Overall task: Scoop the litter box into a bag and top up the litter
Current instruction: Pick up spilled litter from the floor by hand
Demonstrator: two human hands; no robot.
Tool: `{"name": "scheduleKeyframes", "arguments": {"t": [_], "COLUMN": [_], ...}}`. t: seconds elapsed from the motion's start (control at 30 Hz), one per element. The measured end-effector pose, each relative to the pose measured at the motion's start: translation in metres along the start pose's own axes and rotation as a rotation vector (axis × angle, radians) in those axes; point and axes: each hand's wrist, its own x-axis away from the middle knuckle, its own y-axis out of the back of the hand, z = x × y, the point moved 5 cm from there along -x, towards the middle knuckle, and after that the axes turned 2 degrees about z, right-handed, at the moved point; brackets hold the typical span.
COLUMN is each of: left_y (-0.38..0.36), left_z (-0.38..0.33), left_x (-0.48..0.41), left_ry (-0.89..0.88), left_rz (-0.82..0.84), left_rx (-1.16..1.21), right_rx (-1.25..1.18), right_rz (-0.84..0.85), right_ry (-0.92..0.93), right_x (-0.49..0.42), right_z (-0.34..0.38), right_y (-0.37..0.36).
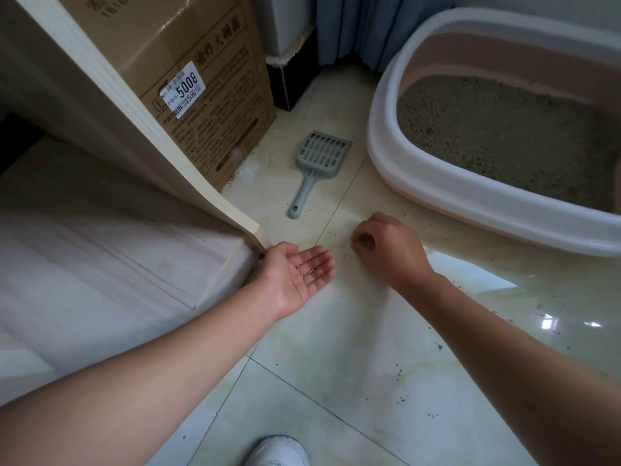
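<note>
Left hand point(295, 274), centre frame: palm up, fingers straight, about three litter granules point(311, 271) on it. Right hand point(389, 247): knuckles up, fingertips bunched at floor tile point(336, 338), contents unseen. One scoop point(319, 163) above; one litter box point(386, 146) upper right

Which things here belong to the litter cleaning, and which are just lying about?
Job: pink litter box with white rim; grey slotted plastic scoop; litter grains on the open left hand; right hand curled at the tiled floor.
Lying about: brown cardboard box; blue curtain; white shoe.
</note>
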Motion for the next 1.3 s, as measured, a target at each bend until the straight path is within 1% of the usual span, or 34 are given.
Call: {"name": "scheduleKeyframes", "arguments": {"t": [0.2, 0.23, 0.3, 0.37, 0.43, 0.47, 0.5, 0.57, 0.6, 0.67, 0.7, 0.8, 0.87, 1.03, 1.17, 1.3], "left_y": [0.002, 0.001, -0.001, -0.006, -0.011, -0.014, -0.016, -0.019, -0.019, -0.017, -0.015, -0.009, -0.007, -0.009, -0.010, -0.010], "left_z": [0.007, 0.008, 0.009, 0.010, 0.011, 0.011, 0.011, 0.009, 0.008, 0.004, 0.001, -0.005, -0.008, -0.006, -0.003, -0.002], "left_x": [0.002, 0.002, 0.002, 0.002, 0.002, 0.002, 0.002, 0.002, 0.002, 0.003, 0.003, 0.001, 0.000, -0.001, -0.002, -0.002], "left_ry": [0.023, 0.026, 0.031, 0.031, 0.039, 0.043, 0.040, 0.033, 0.031, 0.016, 0.006, -0.020, -0.029, -0.032, -0.014, 0.003], "left_rz": [0.001, 0.001, 0.011, 0.025, 0.039, 0.044, 0.045, 0.051, 0.056, 0.054, 0.046, 0.006, -0.011, -0.013, -0.004, 0.014], "left_rx": [-0.019, -0.027, -0.044, -0.059, -0.075, -0.081, -0.079, -0.062, -0.053, -0.030, -0.014, 0.024, 0.027, 0.020, 0.009, -0.002], "right_rx": [0.123, 0.111, -0.004, -0.101, -0.080, -0.068, -0.084, -0.161, -0.182, -0.168, -0.151, -0.115, -0.100, -0.156, -0.125, -0.043], "right_rz": [0.049, 0.039, -0.018, -0.024, 0.032, 0.030, -0.008, -0.118, -0.146, -0.111, -0.077, 0.017, 0.047, -0.049, -0.030, -0.016], "right_ry": [0.039, 0.036, 0.056, 0.143, 0.251, 0.275, 0.248, 0.074, -0.023, -0.170, -0.199, -0.170, -0.162, -0.239, -0.243, -0.216], "right_x": [-0.007, -0.007, -0.001, 0.008, 0.020, 0.025, 0.026, 0.025, 0.027, 0.032, 0.036, 0.047, 0.050, 0.041, 0.030, 0.024], "right_z": [0.008, 0.010, 0.019, 0.039, 0.057, 0.058, 0.053, 0.023, 0.004, -0.030, -0.040, -0.046, -0.043, -0.037, -0.030, -0.027], "right_y": [0.000, 0.003, 0.011, 0.018, 0.018, 0.018, 0.021, 0.030, 0.033, 0.034, 0.033, 0.030, 0.024, 0.017, 0.013, 0.011]}}
